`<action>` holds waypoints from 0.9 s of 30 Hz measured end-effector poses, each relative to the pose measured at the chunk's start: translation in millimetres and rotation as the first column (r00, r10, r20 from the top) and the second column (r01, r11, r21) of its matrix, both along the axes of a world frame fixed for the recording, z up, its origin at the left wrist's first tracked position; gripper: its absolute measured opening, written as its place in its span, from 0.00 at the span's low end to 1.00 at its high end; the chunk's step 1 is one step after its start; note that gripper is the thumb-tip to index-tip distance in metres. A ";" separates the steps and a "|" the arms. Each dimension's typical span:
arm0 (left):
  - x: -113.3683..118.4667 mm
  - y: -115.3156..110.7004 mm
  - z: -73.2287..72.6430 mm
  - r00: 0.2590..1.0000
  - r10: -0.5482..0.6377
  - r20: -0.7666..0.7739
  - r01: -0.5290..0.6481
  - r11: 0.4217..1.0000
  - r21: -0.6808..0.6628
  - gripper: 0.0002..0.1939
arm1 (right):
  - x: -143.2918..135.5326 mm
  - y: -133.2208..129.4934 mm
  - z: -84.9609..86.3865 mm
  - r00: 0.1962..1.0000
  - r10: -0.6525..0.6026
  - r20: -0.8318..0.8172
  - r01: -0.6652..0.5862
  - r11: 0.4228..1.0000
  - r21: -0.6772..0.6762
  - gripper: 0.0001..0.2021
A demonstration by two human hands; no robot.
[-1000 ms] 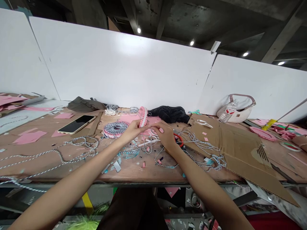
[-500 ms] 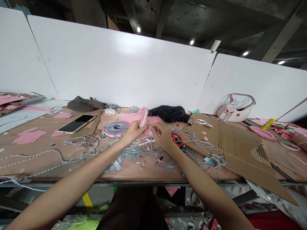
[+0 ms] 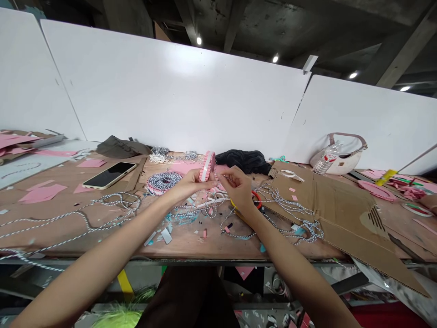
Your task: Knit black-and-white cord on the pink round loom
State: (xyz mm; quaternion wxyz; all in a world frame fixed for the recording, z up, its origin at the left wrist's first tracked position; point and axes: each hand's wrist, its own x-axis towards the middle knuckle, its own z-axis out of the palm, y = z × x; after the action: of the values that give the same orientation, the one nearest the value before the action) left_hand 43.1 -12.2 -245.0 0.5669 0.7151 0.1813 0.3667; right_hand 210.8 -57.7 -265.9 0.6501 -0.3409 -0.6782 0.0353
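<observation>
My left hand (image 3: 194,183) is closed on a round pink piece (image 3: 207,166) with a pleated edge and a white band, held upright above the middle of the table. Just right of it, my right hand (image 3: 238,186) has its fingers pinched together beside the piece; what they hold is too small to make out. Scissors with red and yellow handles (image 3: 256,200) lie partly hidden behind my right wrist. A coil of black-and-white cord on a pink base (image 3: 164,181) rests left of my left hand.
Loose cord (image 3: 116,209) spreads over the table (image 3: 191,249). A phone (image 3: 109,175) lies left, black fabric (image 3: 243,160) behind. Cardboard (image 3: 344,218), a bottle (image 3: 327,157) and a bag (image 3: 351,159) are right. Another person's hand (image 3: 430,201) shows at the right edge.
The pink piece has turned slightly, showing more of its flat pink side. My right hand has shifted a little right, with its fingers still pinched.
</observation>
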 end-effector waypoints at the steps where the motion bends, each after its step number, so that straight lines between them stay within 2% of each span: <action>1: 0.6 -1.8 -0.2 1.000 -0.026 0.001 0.026 1.000 -0.017 0.11 | -1.4 -0.9 -0.1 1.000 0.015 -0.016 -0.015 1.000 -0.013 0.03; 9: 7.1 -7.6 -5.1 0.996 -0.059 0.066 0.066 0.991 -0.119 0.13 | -6.9 -4.4 -0.6 0.992 0.088 -0.086 -0.094 0.994 -0.063 0.02; 12: 6.7 -8.0 -4.6 0.995 -0.061 0.077 0.071 0.988 -0.135 0.08 | -8.3 -5.8 0.8 0.996 0.069 -0.060 -0.073 0.996 -0.052 0.02; 17: 6.9 -7.3 -6.8 0.997 -0.031 0.065 0.040 0.989 -0.143 0.11 | -10.8 -7.8 1.3 0.999 -0.009 -0.035 0.007 0.998 -0.061 0.02; 23: 7.4 -6.4 -7.9 0.998 -0.045 0.040 0.050 0.987 -0.150 0.14 | -12.0 -8.7 1.6 0.999 0.009 -0.045 -0.011 0.999 -0.048 0.02; 27: 7.1 -4.9 -7.2 0.998 -0.058 0.005 0.059 0.993 -0.098 0.16 | -11.8 -8.3 1.8 1.000 0.001 -0.029 -0.001 1.000 -0.019 0.03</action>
State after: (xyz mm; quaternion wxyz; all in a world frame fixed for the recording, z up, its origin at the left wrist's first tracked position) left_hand 50.3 -17.1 -252.2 0.6119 0.6910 0.1773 0.3416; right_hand 199.0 -66.0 -264.1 0.6567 -0.3461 -0.6684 0.0470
